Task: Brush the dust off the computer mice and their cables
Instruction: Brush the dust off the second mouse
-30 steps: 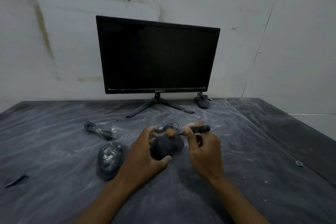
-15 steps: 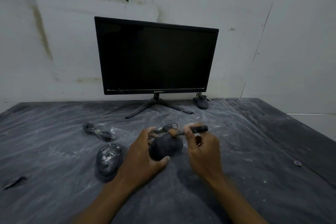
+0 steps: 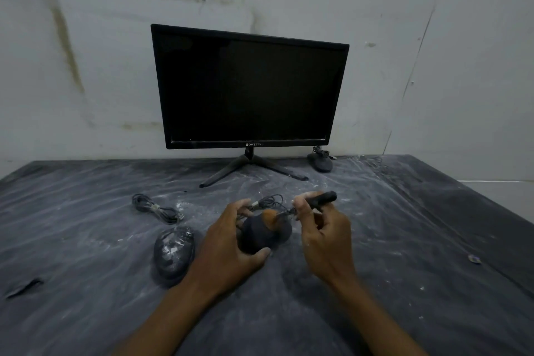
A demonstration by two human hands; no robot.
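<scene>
Roughly mid-task, by the look of it. Left hand (image 3: 228, 243) has its grip curled round a dark mouse (image 3: 261, 235) at the centre of the bench (image 3: 404, 240), thumb under the near edge, fingers over the far side by its bundled cable (image 3: 270, 201). Right hand (image 3: 323, 235) pinches a small brush (image 3: 306, 205) by the black handle; the orange bristles sit on top of the mouse, so that one's being worked on now. A 2nd mouse (image 3: 173, 251) lies just left of the left hand, w/ pale dust showing on it, and its coiled cable (image 3: 157, 208) is behind it. Both prob. left to do. A 3rd mouse (image 3: 320, 162) sits far back, right of the monitor (image 3: 250, 89); can't tell if it's clean. White dust streaks most of the bench cover.
</scene>
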